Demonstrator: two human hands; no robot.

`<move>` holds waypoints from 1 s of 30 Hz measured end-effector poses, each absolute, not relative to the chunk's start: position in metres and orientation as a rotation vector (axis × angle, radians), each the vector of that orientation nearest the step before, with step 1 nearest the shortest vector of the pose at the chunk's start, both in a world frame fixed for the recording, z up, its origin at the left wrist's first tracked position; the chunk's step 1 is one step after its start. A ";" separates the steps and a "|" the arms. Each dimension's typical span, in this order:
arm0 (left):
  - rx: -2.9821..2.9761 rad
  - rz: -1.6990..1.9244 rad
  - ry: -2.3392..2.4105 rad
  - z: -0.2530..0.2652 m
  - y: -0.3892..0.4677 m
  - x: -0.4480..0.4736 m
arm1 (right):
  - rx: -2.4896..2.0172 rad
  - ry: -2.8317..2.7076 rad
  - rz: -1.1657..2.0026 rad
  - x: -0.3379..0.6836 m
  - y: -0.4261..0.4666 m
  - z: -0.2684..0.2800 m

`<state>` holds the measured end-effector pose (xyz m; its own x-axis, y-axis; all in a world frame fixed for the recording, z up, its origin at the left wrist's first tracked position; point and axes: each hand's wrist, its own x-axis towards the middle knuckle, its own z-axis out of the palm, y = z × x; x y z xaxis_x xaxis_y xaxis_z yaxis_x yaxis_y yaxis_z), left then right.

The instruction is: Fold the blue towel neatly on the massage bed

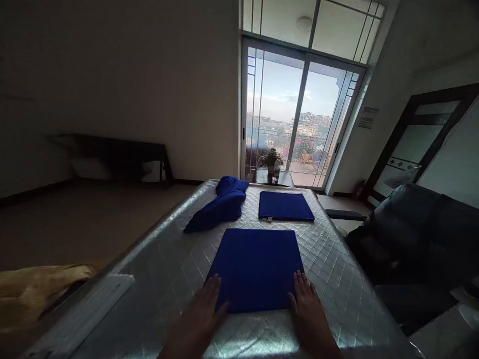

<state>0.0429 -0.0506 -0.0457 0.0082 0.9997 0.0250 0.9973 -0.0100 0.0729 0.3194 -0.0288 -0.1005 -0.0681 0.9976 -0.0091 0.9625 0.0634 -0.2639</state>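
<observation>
A flat blue cloth (258, 267), squared like a folded piece, lies in front of me on a silvery quilted table cover (322, 279). My left hand (205, 304) is at its near left corner, fingers stretched and thumb apart, slightly blurred. At the right edge rests my right hand (305, 296), fingers extended and lying flat. Neither hand grips anything. Farther back on the right is another flat blue cloth (286, 206) with a small white tag (269, 219) at its near edge. A crumpled blue cloth (224, 207) lies to its left.
A long whitish board (86, 311) lies along the table's left edge, near tan fabric (33, 289). A dark sofa (415, 239) stands to the right. Beyond the table's far end, a small table (262, 177) holds a potted plant (271, 158) and a bottle (277, 168), before glass sliding doors (277, 94).
</observation>
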 end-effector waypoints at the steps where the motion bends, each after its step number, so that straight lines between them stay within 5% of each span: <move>1: 2.227 0.112 2.121 -0.038 -0.051 0.052 | -2.010 -2.154 0.305 0.319 -0.030 -0.099; 11: 2.536 0.402 1.101 -0.016 -0.036 0.123 | -2.031 -2.172 0.282 0.318 -0.028 -0.097; 24: 2.187 0.110 2.137 -0.047 -0.044 0.026 | -2.037 -2.169 0.297 0.319 -0.026 -0.103; 30: 2.132 0.048 2.176 -0.053 -0.046 0.026 | -2.047 -2.178 0.308 0.318 -0.029 -0.098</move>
<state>0.0257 -0.0458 -0.0530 -0.0186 0.9988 -0.0460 0.9958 0.0226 0.0887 0.3180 -0.0293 -0.0977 -0.0666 0.9970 -0.0401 0.9691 0.0551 -0.2405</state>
